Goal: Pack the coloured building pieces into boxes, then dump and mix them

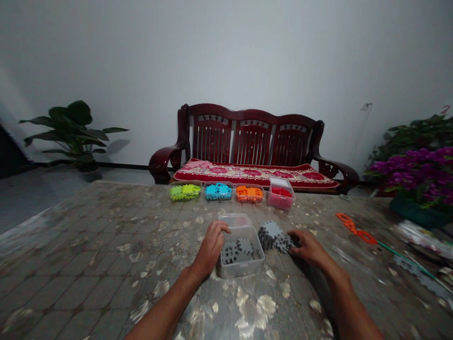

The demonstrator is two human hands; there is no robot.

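Note:
A clear plastic box (244,268) stands on the table in front of me with its lid (235,219) tilted back at the far side. Flat grey tiles (240,249) with toothed edges lie inside, some with cut-outs. My left hand (214,243) has its fingers curled over the box's left rim. Just right of the box is a pile of the same grey toothed tiles (272,230). Thumb and fingers of my right hand (307,246) pinch tiles at this pile's right edge; how many is unclear.
Along the table's (88,269) far edge stand boxes of green pieces (184,191), blue pieces (218,191), orange pieces (249,193) and red pieces (281,192). Orange linked pieces (356,229) and a green stick (392,250) lie right. Behind is a wooden bench (251,137); purple flowers (421,172) stand right.

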